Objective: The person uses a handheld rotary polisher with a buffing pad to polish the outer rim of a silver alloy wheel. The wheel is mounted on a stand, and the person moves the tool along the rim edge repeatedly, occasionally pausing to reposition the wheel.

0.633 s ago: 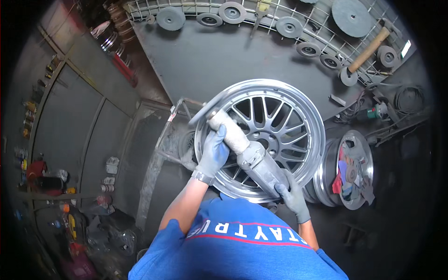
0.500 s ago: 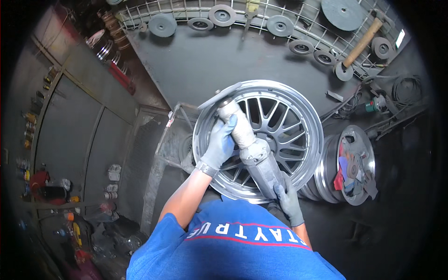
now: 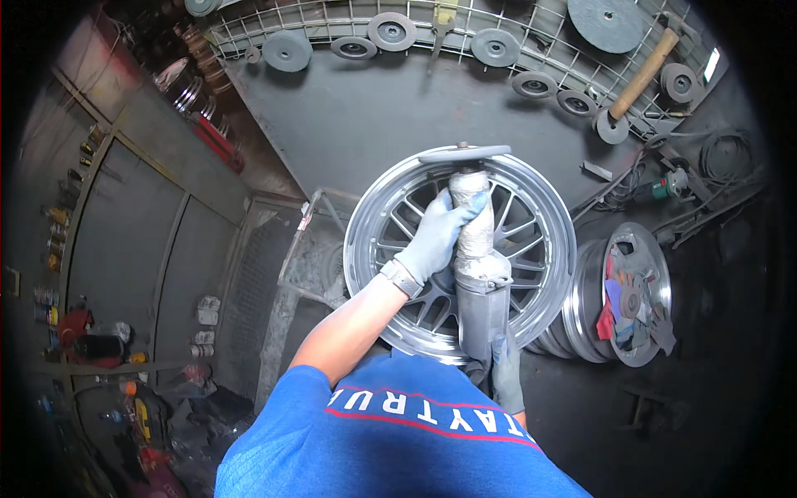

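A multi-spoke grey alloy wheel (image 3: 554, 236) lies face up in front of me. Over its face I hold a large angle grinder (image 3: 484, 307), its front part wrapped in pale, dirty covering. My gloved left hand (image 3: 433, 239) wraps around that wrapped section. At the rear of the grey body, my gloved right hand (image 3: 507, 375) grips the tool from its right side. A grey disc (image 3: 491, 154) sits at the grinder's far end, seen nearly edge-on over the wheel's far rim. Whether the disc touches the wheel, I cannot tell.
Beyond the wheel, a wire rack (image 3: 324, 25) carries several discs and a wooden-handled hammer (image 3: 643, 75). At right, a second wheel (image 3: 661, 286) holds rags and gloves. Farther right are a green power tool (image 3: 667, 186) and coiled cables (image 3: 721, 158). A metal frame (image 3: 286, 259) stands at left.
The grinder has swung from leaning far-left to pointing almost straight away from me. Its disc has moved right, along with my left hand. My right hand has shifted slightly left and nearer.
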A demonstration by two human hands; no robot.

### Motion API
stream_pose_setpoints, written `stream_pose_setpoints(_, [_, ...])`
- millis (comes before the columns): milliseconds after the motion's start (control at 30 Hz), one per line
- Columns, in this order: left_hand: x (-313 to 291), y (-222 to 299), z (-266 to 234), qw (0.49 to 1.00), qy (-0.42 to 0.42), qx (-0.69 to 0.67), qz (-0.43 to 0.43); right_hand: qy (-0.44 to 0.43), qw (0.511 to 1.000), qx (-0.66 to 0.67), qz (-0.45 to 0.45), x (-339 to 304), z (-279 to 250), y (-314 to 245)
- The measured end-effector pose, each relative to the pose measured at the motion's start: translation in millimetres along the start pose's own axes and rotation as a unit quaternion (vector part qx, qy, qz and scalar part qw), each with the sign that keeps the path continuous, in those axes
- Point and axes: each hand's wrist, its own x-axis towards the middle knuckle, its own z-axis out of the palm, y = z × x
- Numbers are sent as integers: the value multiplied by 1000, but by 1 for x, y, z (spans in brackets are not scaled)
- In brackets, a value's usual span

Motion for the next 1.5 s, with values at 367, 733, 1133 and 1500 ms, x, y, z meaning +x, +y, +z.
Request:
stream_pose_setpoints(367, [-79, -20, -89, 985, 71, -106, 117, -119, 969, -218, 15, 31, -30, -72])
stream_pose_setpoints(733, [-156, -72, -102, 941, 260, -187, 112, -147, 927, -342, -29, 10, -47, -50])
stream_pose_setpoints(1133, [-210, -52, -62, 921, 348, 106, 138, -331, 923, -191, 51, -17, -37, 23])
stream_pose_setpoints(1500, [-275, -51, -118, 879, 229, 378, 179, 249, 834, -416, -263, 214, -129, -83])
